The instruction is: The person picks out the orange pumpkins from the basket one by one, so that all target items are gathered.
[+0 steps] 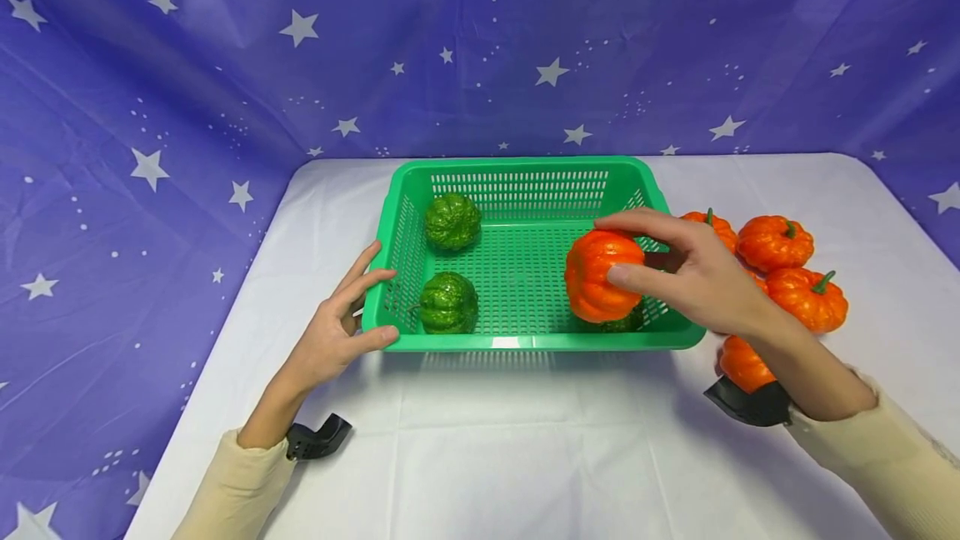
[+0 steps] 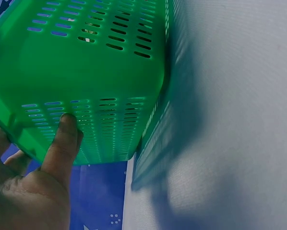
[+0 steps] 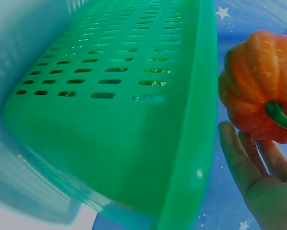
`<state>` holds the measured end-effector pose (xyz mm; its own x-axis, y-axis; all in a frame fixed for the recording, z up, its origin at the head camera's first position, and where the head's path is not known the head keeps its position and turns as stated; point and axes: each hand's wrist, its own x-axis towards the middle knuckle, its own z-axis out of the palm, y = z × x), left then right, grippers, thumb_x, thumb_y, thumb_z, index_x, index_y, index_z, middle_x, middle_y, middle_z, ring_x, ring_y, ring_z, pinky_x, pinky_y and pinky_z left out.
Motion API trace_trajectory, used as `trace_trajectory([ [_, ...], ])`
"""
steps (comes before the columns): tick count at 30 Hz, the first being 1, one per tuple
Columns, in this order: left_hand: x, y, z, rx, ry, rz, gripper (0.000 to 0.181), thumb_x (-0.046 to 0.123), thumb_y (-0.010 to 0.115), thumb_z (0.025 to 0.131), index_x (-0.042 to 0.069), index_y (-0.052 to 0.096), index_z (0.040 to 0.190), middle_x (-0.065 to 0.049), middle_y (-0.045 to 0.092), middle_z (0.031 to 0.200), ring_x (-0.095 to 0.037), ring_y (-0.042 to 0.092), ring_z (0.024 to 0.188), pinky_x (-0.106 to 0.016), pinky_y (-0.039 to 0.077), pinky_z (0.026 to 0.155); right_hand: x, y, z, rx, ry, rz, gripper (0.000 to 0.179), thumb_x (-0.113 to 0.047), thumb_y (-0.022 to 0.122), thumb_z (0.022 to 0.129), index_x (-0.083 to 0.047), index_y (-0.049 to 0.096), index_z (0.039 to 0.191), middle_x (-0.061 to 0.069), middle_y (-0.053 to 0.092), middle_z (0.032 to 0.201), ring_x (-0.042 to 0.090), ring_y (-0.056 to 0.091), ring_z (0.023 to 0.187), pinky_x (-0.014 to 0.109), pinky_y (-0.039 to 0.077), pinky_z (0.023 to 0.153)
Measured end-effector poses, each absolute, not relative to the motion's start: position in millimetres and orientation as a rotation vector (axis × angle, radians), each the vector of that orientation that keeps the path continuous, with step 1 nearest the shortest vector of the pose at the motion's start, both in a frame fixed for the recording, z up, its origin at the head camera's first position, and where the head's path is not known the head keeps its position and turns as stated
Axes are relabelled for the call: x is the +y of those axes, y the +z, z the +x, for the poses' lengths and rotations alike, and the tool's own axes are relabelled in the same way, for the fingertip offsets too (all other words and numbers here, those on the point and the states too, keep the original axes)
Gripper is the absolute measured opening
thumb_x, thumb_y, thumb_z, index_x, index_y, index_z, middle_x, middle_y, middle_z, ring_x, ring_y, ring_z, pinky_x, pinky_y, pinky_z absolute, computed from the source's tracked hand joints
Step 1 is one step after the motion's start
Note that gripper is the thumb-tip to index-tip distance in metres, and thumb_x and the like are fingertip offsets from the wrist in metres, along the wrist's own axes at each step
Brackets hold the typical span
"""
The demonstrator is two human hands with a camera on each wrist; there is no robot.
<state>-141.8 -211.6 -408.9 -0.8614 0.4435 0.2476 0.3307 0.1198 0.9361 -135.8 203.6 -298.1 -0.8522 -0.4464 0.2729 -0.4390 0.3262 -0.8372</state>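
Observation:
My right hand (image 1: 690, 273) holds an orange pumpkin (image 1: 600, 275) between thumb and fingers, over the right side of a green plastic basket (image 1: 525, 342). In the right wrist view the pumpkin (image 3: 263, 81) shows its green stem, beyond the basket's rim. My left hand (image 1: 330, 336) rests its fairly straight fingers and thumb at the basket's left rim and front corner. One digit touches the slotted outer wall (image 2: 98, 129) in the left wrist view. Inside the basket sit two green pumpkins (image 1: 452, 222) on the left. Another green one (image 1: 626, 321) is mostly hidden beneath the held pumpkin.
Several orange pumpkins (image 1: 776, 242) lie close together right of the basket, partly behind my right forearm. A white cloth (image 1: 510, 440) covers the table. Behind it hangs a purple-blue curtain (image 1: 480, 48) with white stars.

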Motion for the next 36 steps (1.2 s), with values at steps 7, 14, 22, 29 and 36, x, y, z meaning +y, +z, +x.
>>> trace_trajectory([
  [7, -211, -408, -141, 2.29, 1.853, 0.793, 0.062, -0.004, 0.067, 0.088, -0.007, 0.04, 0.144, 0.004, 0.006, 0.165, -0.031, 0.011, 0.148, -0.065, 0.014, 0.11, 214, -295, -127, 2.59, -1.66, -0.773, 0.043, 0.004, 0.065, 0.09, -0.004, 0.062, 0.132, 0.009, 0.065, 0.119, 0.022, 0.066, 0.098, 0.026, 0.055, 0.078],
  [14, -211, -409, -142, 2.287, 1.852, 0.789, 0.063, -0.004, 0.067, 0.088, -0.006, 0.04, 0.145, 0.004, 0.006, 0.165, -0.031, 0.012, 0.148, -0.065, 0.014, 0.109, 231, -292, -118, 2.7, -1.598, -0.559, 0.044, -0.001, 0.067, 0.09, -0.01, 0.058, 0.131, 0.007, 0.067, 0.113, 0.02, 0.066, 0.097, 0.023, 0.052, 0.077],
  [22, -211, -410, -142, 2.288, 1.855, 0.794, 0.063, -0.003, 0.067, 0.088, -0.003, 0.041, 0.145, 0.004, 0.006, 0.165, -0.03, 0.011, 0.148, -0.065, 0.013, 0.109, 253, -294, -116, 2.589, -1.741, -0.618, 0.047, 0.012, 0.067, 0.084, -0.002, 0.058, 0.128, 0.011, 0.068, 0.111, 0.022, 0.066, 0.092, 0.023, 0.053, 0.076],
  [29, -211, -410, -142, 2.28, 1.866, 0.807, 0.063, -0.004, 0.067, 0.088, -0.003, 0.041, 0.145, 0.002, 0.006, 0.165, -0.029, 0.009, 0.149, -0.067, 0.009, 0.11, 273, -302, -112, 2.357, -1.903, -0.79, 0.053, 0.021, 0.06, 0.08, 0.007, 0.055, 0.13, 0.014, 0.062, 0.119, 0.021, 0.065, 0.094, 0.022, 0.053, 0.076],
  [36, -212, -409, -141, 2.293, 1.849, 0.791, 0.063, -0.005, 0.066, 0.088, -0.002, 0.04, 0.146, 0.004, 0.005, 0.165, -0.03, 0.009, 0.149, -0.058, 0.016, 0.111, 289, -303, -102, 2.53, -1.743, -0.764, 0.052, 0.017, 0.06, 0.084, 0.005, 0.053, 0.133, 0.013, 0.054, 0.118, 0.019, 0.063, 0.088, 0.022, 0.053, 0.069],
])
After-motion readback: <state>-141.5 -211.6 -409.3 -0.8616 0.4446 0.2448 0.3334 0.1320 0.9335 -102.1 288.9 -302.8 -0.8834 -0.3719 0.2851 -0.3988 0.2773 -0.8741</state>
